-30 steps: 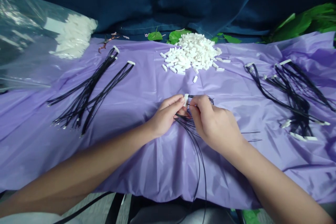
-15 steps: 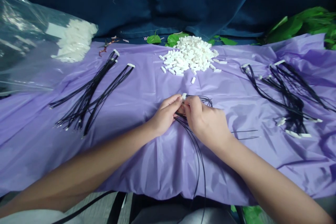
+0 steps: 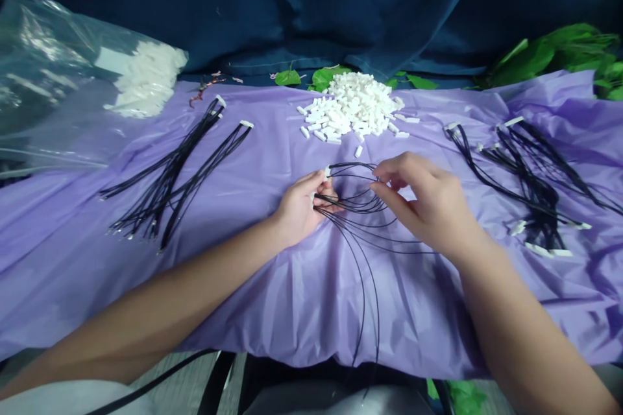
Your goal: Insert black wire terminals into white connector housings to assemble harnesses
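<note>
My left hand [image 3: 304,204] is closed at the middle of the cloth, gripping white connectors. One small white connector [image 3: 327,172] shows at its thumb tip, and another [image 3: 313,200] sits lower against the palm. Thin black wires [image 3: 357,206] run from these connectors to the right in loops, and two hang down over the front edge. My right hand [image 3: 418,201] is just right of the loops, thumb and forefinger slightly apart beside the wires. No firm grip shows between those fingertips.
A heap of white connectors [image 3: 360,107] lies on the purple cloth [image 3: 272,149] ahead. Finished-looking wire bundles lie left [image 3: 170,165] and right [image 3: 530,188]. A clear plastic bag [image 3: 53,78] with white pieces stands far left. Green leaves [image 3: 559,55] are at the back right.
My right hand has drawn away to the right from the connector, and its thumb and forefinger have parted. My left hand has shifted slightly left, and the wire loops are more exposed.
</note>
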A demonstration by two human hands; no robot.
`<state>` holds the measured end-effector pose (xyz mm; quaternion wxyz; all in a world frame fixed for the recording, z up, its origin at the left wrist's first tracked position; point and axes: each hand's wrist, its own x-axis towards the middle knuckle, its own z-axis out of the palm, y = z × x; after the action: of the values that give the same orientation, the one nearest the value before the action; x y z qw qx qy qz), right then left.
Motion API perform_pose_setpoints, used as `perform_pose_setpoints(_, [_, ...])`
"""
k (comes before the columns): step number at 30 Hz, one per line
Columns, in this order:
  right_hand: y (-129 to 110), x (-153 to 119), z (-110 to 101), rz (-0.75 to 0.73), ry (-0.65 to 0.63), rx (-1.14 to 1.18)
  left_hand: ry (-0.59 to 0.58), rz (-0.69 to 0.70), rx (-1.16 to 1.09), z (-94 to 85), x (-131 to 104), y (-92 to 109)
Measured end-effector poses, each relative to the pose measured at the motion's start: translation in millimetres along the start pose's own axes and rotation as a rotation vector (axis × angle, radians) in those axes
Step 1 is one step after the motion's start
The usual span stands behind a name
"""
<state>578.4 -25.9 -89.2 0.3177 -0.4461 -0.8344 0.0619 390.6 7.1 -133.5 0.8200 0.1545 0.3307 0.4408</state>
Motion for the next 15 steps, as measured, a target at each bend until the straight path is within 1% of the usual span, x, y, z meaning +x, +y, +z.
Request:
perform_pose_setpoints(3, [-1,2,-6,-0.068,-0.048,0.097,0.072,-0.036,-0.006,3.6,-1,4])
perform_pose_setpoints(6, [-3,3,-9,-0.123,-0.118,0.219,0.111,-0.059,-0.002,4.9,-1,6])
perform_pose_setpoints(8, [-3,2,-10,-0.096,-0.158,0.304,0.120,-0.072,-0.006,4.9,-1,7])
perform_pose_setpoints(10, [-1,1,-10,-0.034,-0.165,0.409,0.117,-0.079,-0.001,4.4,-2,7])
perform_pose_setpoints(12, [2,1,-9,0.030,-0.115,0.486,0.103,-0.084,0.017,3.8,-2,7])
perform_pose_setpoints(15, [11,1,-6,0.096,0.036,0.444,0.068,-0.103,0.025,3.3,-2,8])
